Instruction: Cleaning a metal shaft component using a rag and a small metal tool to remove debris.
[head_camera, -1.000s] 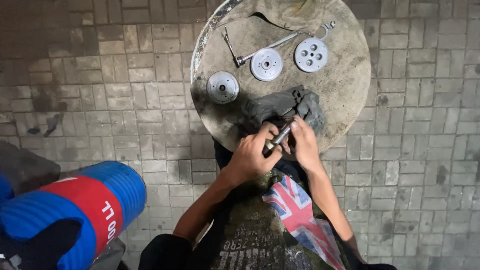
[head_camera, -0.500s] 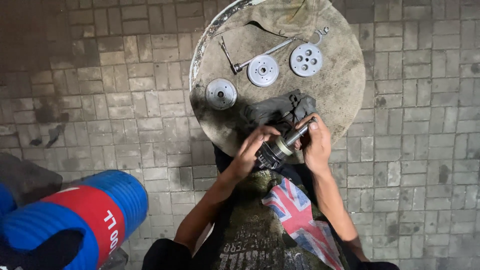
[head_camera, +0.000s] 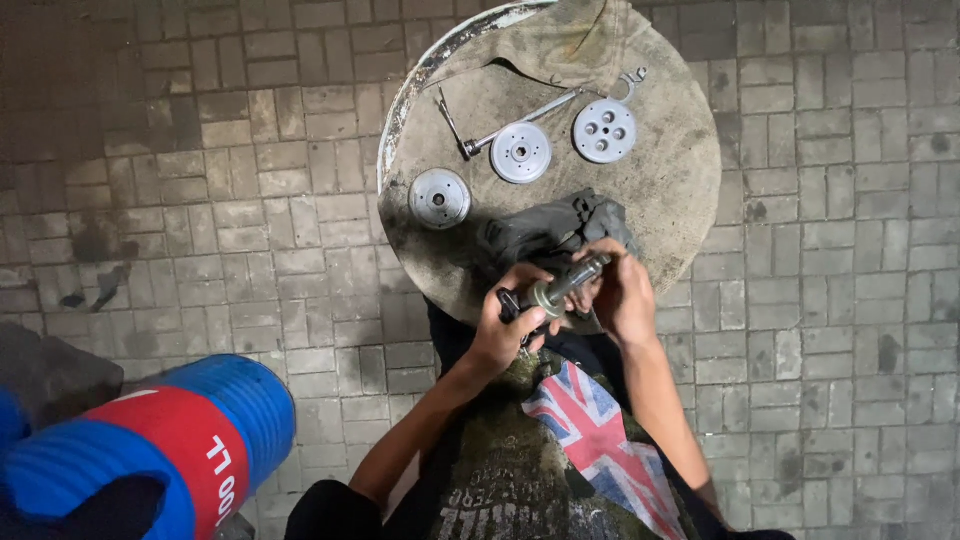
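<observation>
Head view, looking straight down. A short metal shaft part (head_camera: 562, 288) with a dark end is being held in both hands, just over the near edge of a round, worn table top (head_camera: 680, 190).

The left hand (head_camera: 505, 330) is being wrapped around the dark lower end of the part, fingers closed on it. The right hand (head_camera: 622, 290) is being closed around the upper, lighter metal end; thumb and fingers are gripping it. The part is being held tilted, upper end toward the right hand. Whether it is touching the table cannot be told.

Just behind the hands, a dark crumpled rag (head_camera: 550, 228) is lying on the table, touching or nearly touching the right hand.

Farther back on the table, three round metal discs are lying flat and apart from each other: one plain disc (head_camera: 439, 198) at the left, one with a centre hub (head_camera: 521, 152) in the middle, one with several holes (head_camera: 604, 130) at the right. A long wrench (head_camera: 520, 124) is lying beside the middle disc, and a thin L-shaped bar (head_camera: 452, 122) is lying next to it.

A blue ribbed drum with a red band (head_camera: 150, 450) is lying at lower left on the grey paved floor (head_camera: 250, 230), well apart from the table.
</observation>
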